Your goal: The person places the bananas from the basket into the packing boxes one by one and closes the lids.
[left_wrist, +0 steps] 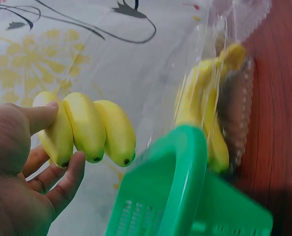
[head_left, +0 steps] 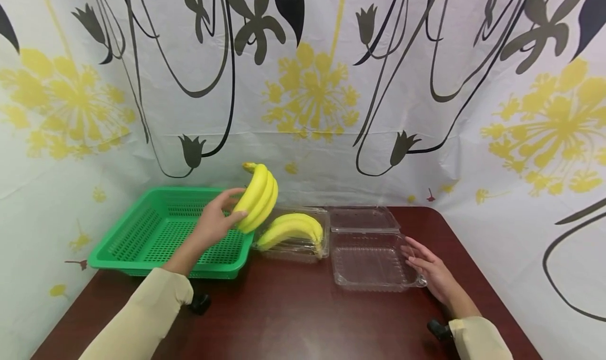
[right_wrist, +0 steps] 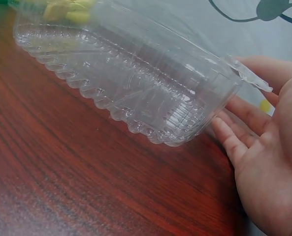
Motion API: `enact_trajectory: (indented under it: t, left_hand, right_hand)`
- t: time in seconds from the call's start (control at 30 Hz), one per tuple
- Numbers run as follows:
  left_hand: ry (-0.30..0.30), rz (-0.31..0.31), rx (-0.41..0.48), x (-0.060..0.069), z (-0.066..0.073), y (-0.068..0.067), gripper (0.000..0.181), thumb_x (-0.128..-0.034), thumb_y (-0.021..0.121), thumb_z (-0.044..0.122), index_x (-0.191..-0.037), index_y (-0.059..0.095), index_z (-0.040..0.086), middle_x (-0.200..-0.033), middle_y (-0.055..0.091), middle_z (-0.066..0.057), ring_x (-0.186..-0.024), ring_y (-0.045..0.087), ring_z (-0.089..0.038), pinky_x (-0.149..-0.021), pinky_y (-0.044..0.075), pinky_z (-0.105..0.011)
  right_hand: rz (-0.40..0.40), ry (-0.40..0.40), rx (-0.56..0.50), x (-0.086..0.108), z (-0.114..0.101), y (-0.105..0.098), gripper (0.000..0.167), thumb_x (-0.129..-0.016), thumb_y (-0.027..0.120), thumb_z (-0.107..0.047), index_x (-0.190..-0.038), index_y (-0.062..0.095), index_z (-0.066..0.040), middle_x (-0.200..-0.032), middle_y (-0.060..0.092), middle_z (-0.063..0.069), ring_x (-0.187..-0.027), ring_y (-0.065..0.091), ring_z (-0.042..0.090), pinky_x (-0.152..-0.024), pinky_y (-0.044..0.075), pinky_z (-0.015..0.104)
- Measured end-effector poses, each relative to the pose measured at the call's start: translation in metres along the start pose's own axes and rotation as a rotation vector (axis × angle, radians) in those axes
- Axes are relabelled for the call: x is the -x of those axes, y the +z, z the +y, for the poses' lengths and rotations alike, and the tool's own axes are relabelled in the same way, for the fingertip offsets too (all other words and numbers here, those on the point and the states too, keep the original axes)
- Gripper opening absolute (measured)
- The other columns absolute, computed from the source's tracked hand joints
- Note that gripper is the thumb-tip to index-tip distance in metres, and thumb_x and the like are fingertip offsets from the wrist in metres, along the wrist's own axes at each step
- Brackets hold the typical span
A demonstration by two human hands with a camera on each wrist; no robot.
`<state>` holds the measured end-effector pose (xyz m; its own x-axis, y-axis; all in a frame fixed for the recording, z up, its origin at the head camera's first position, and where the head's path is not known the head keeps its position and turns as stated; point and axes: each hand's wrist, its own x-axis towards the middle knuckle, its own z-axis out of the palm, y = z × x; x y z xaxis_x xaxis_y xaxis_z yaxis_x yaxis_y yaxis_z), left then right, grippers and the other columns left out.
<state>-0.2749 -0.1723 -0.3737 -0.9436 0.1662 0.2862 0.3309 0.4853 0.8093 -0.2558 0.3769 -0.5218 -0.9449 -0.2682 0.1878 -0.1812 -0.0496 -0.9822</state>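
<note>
Head view, left of centre: the left hand (head_left: 219, 220) grips a bunch of bananas (head_left: 258, 199) between thumb and fingers, raised near the right corner of a green basket (head_left: 165, 272). Another banana bunch (head_left: 293, 228) lies in a clear container (head_left: 324, 218) at mid-frame. Just right of it, an open container (head_left: 366, 268), lid (head_left: 364, 219) laid back, stands on the counter (head_left: 293, 318). At lower right, the right hand (head_left: 433, 276) touches its right end, grip relaxed.
</note>
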Motion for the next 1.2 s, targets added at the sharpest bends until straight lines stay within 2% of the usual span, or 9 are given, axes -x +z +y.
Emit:
enact_trajectory:
  t: [0.17, 0.47, 0.73, 0.87, 1.07, 1.2]
  left_hand:
    - [0.021, -0.011, 0.056, 0.001, 0.009, 0.018, 0.053, -0.0928, 0.068, 0.016, -0.142, 0.047, 0.015, -0.123, 0.061, -0.017, -0.096, 0.057, -0.030, -0.067, 0.057, -0.045]
    - [0.015, -0.060, 0.176, 0.007, 0.011, 0.047, 0.051, -0.0983, 0.060, 0.018, -0.146, 0.042, 0.018, -0.127, 0.058, -0.016, -0.098, 0.055, -0.030, -0.066, 0.055, -0.047]
    - [0.030, -0.088, 0.252, 0.009, 0.018, 0.071, 0.050, -0.0994, 0.057, 0.017, -0.147, 0.040, 0.019, -0.127, 0.058, -0.013, -0.097, 0.057, -0.028, -0.065, 0.055, -0.047]
    - [0.028, -0.082, 0.266, 0.010, 0.021, 0.083, 0.051, -0.0969, 0.061, 0.013, -0.145, 0.044, 0.019, -0.123, 0.061, -0.011, -0.094, 0.058, -0.028, -0.066, 0.055, -0.046]
    - [0.026, -0.108, 0.265, 0.012, 0.024, 0.098, 0.050, -0.0947, 0.064, 0.013, -0.142, 0.048, 0.018, -0.120, 0.060, -0.014, -0.098, 0.057, -0.029, -0.065, 0.056, -0.038]
    - [0.062, -0.132, 0.283, 0.012, 0.023, 0.107, 0.049, -0.0952, 0.064, 0.013, -0.142, 0.048, 0.015, -0.122, 0.058, -0.017, -0.100, 0.056, -0.032, -0.066, 0.054, -0.036]
  right_hand:
    - [0.031, 0.007, 0.006, 0.004, 0.001, 0.001, 0.056, -0.103, 0.045, -0.003, -0.152, 0.020, 0.004, -0.139, 0.053, 0.005, -0.123, 0.052, 0.005, -0.095, 0.044, 0.020]
    - [0.052, 0.012, 0.030, 0.003, 0.000, 0.003, 0.055, -0.103, 0.045, -0.005, -0.152, 0.022, 0.002, -0.143, 0.049, 0.013, -0.123, 0.051, 0.005, -0.095, 0.044, 0.020]
    - [0.052, 0.007, 0.039, 0.003, 0.000, 0.002, 0.055, -0.103, 0.045, -0.005, -0.152, 0.023, 0.002, -0.141, 0.052, 0.007, -0.123, 0.051, 0.005, -0.094, 0.044, 0.019]
    - [0.049, 0.001, 0.040, 0.002, 0.001, 0.001, 0.055, -0.103, 0.045, -0.005, -0.152, 0.022, 0.002, -0.141, 0.052, 0.008, -0.123, 0.051, 0.006, -0.094, 0.044, 0.019]
    - [0.044, 0.015, 0.075, 0.001, 0.002, -0.002, 0.055, -0.103, 0.045, -0.008, -0.153, 0.022, 0.001, -0.143, 0.048, 0.013, -0.123, 0.051, 0.005, -0.094, 0.044, 0.019]
    - [0.037, 0.022, 0.079, 0.001, 0.002, -0.001, 0.056, -0.103, 0.046, -0.009, -0.153, 0.022, 0.000, -0.143, 0.047, 0.014, -0.123, 0.050, 0.004, -0.094, 0.044, 0.019]
